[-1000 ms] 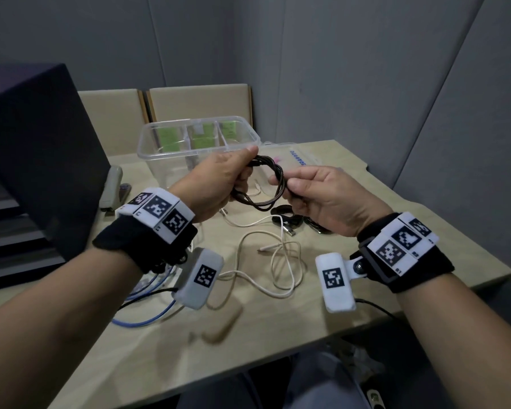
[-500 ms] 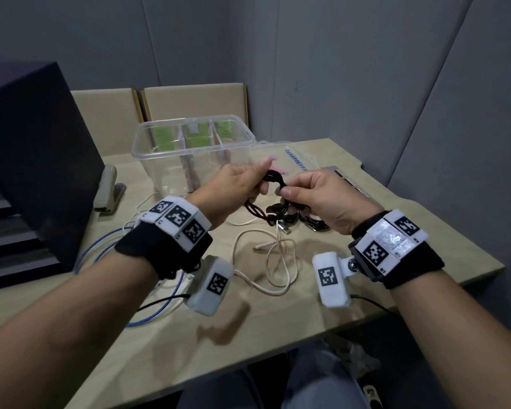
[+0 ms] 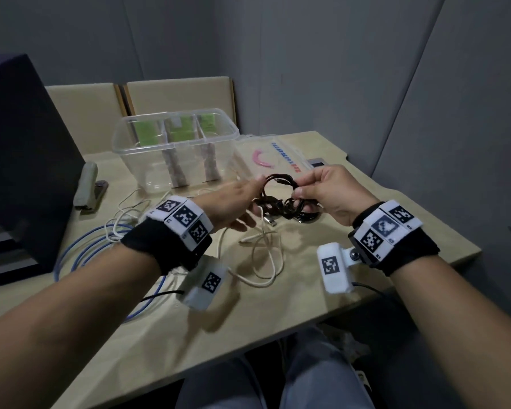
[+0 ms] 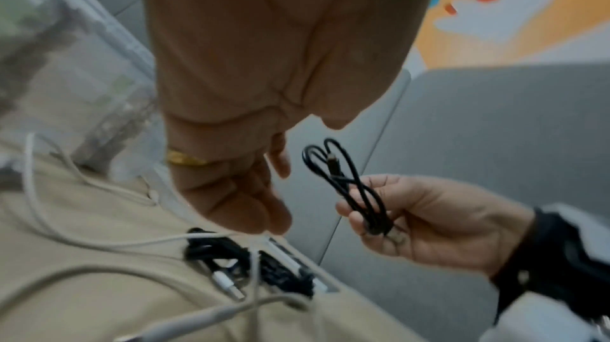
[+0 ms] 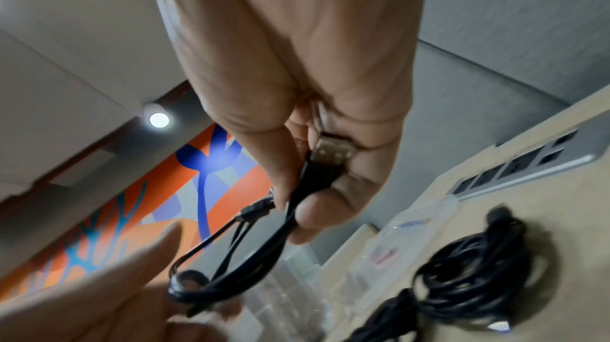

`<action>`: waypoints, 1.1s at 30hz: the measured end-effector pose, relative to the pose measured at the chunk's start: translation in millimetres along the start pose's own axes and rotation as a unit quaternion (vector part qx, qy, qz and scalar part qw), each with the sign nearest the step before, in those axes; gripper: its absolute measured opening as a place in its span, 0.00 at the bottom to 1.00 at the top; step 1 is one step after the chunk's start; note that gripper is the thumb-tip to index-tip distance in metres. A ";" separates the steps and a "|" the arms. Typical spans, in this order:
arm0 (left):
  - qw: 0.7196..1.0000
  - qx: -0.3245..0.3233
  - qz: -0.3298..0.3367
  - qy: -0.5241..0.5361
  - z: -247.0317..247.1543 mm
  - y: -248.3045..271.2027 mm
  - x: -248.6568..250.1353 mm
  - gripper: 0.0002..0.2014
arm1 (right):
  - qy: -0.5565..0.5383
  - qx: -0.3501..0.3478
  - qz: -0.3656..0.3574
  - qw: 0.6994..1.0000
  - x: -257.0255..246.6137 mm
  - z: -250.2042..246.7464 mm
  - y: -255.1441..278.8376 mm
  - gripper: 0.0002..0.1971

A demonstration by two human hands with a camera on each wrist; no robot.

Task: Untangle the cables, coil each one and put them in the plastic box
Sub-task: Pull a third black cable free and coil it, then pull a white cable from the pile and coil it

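Note:
My right hand grips a small coiled black cable above the table, and its USB plug lies against the palm. My left hand hovers just left of the coil with fingers relaxed and holds nothing; the left wrist view shows a gap between its fingers and the black cable. The clear plastic box with dividers stands open behind the hands. A loose white cable, a blue cable and more black cables lie on the table.
The box's clear lid lies flat to the right of the box, with a socket panel set in the table behind it. A stapler and a big dark case are at the left. The table's front edge is near my knees.
My left hand has let go of the black coil and opened. The right hand now holds the coil alone, a little further right and nearer the lid.

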State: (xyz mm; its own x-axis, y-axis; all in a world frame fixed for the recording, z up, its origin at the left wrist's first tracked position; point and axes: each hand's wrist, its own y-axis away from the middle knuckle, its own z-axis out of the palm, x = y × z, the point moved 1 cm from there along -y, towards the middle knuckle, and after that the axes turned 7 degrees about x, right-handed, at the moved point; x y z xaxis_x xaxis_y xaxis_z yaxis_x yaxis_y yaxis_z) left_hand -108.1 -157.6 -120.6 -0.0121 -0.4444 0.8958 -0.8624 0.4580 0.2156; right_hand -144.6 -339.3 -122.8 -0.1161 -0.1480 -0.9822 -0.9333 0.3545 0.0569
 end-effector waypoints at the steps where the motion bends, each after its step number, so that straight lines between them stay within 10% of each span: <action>1: 0.996 -0.004 0.001 -0.092 -0.1 -0.9 -5.1 0.23 | 0.020 0.005 0.018 1.000 5.4 -4.5 -2.6 0.08; 9: 0.853 -0.071 0.013 -0.517 21.3 -4.5 -30.6 0.12 | 0.150 0.032 0.150 0.977 49.2 -26.9 -13.4 0.10; 18: 0.978 0.075 0.005 -0.195 -18.2 -21.1 -27.5 0.11 | 0.317 -0.010 0.083 0.945 47.0 -34.0 -21.6 0.05; 23: 0.986 0.139 0.045 -0.080 -36.9 -16.4 -11.2 0.08 | 0.355 -0.014 0.021 0.935 18.1 -20.6 -13.2 0.05; 29: 0.982 0.165 0.096 0.010 -43.3 -3.9 5.3 0.06 | 0.021 -0.142 0.016 0.989 -16.4 23.4 8.3 0.18; 33: 0.980 0.154 0.083 0.098 -45.9 5.4 7.8 0.06 | 0.081 -0.136 -0.090 0.983 -24.6 41.1 12.2 0.06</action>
State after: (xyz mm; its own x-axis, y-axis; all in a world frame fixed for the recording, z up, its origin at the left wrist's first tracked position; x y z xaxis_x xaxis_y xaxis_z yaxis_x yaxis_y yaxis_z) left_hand -89.6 -123.3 -94.6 -0.0931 -0.2125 0.9727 -0.9690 0.2437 -0.0395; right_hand -139.2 -293.4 -105.3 0.0270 -0.3385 -0.9406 -0.9975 0.0523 -0.0474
